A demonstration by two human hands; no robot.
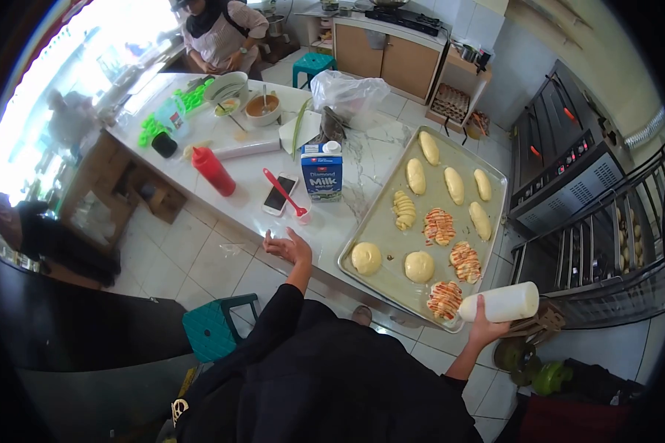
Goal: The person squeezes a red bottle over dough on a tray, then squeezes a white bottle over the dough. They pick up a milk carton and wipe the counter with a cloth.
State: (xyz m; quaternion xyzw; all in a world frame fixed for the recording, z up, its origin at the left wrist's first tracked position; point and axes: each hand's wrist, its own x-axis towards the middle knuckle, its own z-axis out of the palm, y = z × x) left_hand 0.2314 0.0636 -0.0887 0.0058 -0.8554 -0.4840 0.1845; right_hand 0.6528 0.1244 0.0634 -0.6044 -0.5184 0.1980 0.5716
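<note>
My right hand [485, 326] grips a white squeeze bottle [516, 301], tilted nearly flat, its tip end beside a topped bun [445, 300] striped with red and white sauce. That bun lies at the near corner of a large baking tray [389, 289]. Two more striped buns [440, 226] sit farther up, near plain round dough pieces [419, 266], a scored piece [404, 210] and several long ones [454, 185]. My left hand [290, 246] hangs at the counter edge with fingers apart and holds nothing. Close to it is a pink spoon [284, 192] in a small cup.
On the marble counter [255, 162] are a red squeeze bottle [213, 171], a phone [279, 196], a milk carton [322, 173], bowls [263, 108] and a plastic bag [349, 94]. A person [218, 33] stands at the far end. Ovens [569, 151] and a rack [606, 244] stand right; a green stool [213, 328] is behind.
</note>
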